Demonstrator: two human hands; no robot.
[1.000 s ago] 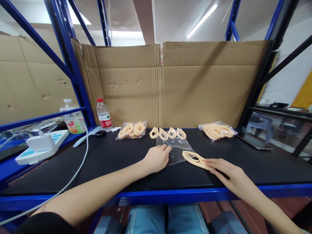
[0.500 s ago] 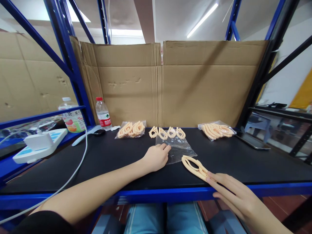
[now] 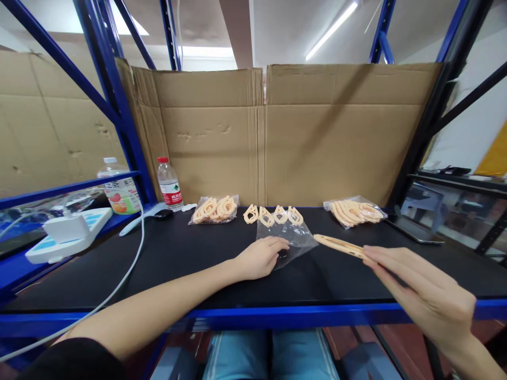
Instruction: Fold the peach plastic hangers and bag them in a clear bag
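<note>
My left hand (image 3: pixel 264 257) has its fingers curled at the near left edge of a clear plastic bag (image 3: pixel 293 240), which lies flat on the black table mat. My right hand (image 3: pixel 423 290) pinches one end of a beige openwork oval piece (image 3: pixel 340 245). The piece is tilted nearly edge-on, its free end by the bag's right edge. Several small beige looped pieces (image 3: pixel 280 215) stand in a row at the bag's far end; whether they lie inside it I cannot tell.
Filled bags of beige pieces lie at the back left (image 3: pixel 215 209) and back right (image 3: pixel 355 211). A red-capped water bottle (image 3: pixel 170 184) stands left, near a white power strip (image 3: pixel 71 235) and its cable (image 3: pixel 130 264). Cardboard (image 3: pixel 206 137) walls the back. A dark flat tablet-like device (image 3: pixel 415 230) lies right.
My right hand has lifted the oval piece, moved it away and to the right, and turned it edge-on. The left fingers have shifted slightly right over the bag.
</note>
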